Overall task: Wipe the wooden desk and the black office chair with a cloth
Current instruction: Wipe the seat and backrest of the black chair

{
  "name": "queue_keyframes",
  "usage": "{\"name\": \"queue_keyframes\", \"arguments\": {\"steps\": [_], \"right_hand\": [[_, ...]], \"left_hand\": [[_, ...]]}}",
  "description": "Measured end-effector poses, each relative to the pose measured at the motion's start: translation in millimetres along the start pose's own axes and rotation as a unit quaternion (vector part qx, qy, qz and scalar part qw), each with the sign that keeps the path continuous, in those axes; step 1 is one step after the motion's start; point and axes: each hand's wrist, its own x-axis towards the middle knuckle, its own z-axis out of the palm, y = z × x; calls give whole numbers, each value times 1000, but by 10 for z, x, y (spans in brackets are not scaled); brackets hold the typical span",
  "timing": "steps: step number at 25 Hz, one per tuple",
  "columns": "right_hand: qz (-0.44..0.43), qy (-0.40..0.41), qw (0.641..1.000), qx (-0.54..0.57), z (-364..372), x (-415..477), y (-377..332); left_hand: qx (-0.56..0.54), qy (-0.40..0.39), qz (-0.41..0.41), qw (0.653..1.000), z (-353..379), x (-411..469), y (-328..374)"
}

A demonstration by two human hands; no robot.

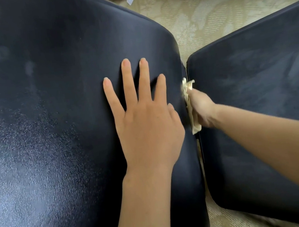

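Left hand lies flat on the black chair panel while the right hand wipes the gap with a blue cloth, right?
Not quite: the head view shows the cloth is pale yellow, not blue. The left hand does lie flat on the chair panel, and the right hand holds the cloth at the gap.

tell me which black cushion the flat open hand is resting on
The larger black cushion on the left: the left hand lies flat on it, while the right hand holds the cloth in the gap.
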Motion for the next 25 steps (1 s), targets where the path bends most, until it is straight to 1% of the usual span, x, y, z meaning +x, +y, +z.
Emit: {"name": "queue_keyframes", "arguments": {"steps": [1, 2, 4, 5, 7, 11, 13, 16, 18, 22, 25], "right_hand": [[8, -17, 1000, -2, -11, -56, 137], [35, -34, 999, 11, -14, -117, 247], [126, -76, 987, 58, 9, -295, 448], [161, -84, 981, 65, 16, -385, 560], [195, -68, 977, 47, 7, -587, 846], [246, -59, 964, 78, -30, -1038, 1402], [261, -44, 961, 73, -43, -1295, 1550], [323, -36, 939, 112, -47, -1663, 1577], [328, -21, 940, 87, -33, -1876, 1511], [286, 9, 958, 33, 63, -2278, 1239], [280, 16, 960, 1, 217, -2581, 1028]], "left_hand": [[-13, -1, -3, 1000, -23, -9, 10], [-27, -5, -3, 1000, -35, -23, 31], [-43, -21, 0, 999, -47, -148, 106], [-41, -31, 5, 999, -45, -255, 147], [-31, -56, 8, 998, -52, -560, 207], [-19, -84, -1, 996, -99, -1166, 179], [-15, -88, -21, 996, -209, -1464, 143], [-11, -106, -45, 993, -381, -1864, 82], [-12, -107, -67, 992, -504, -2129, 25], [-27, -99, -103, 989, -809, -2540, -156], [-28, -62, -153, 986, -1048, -2757, -396]]}}
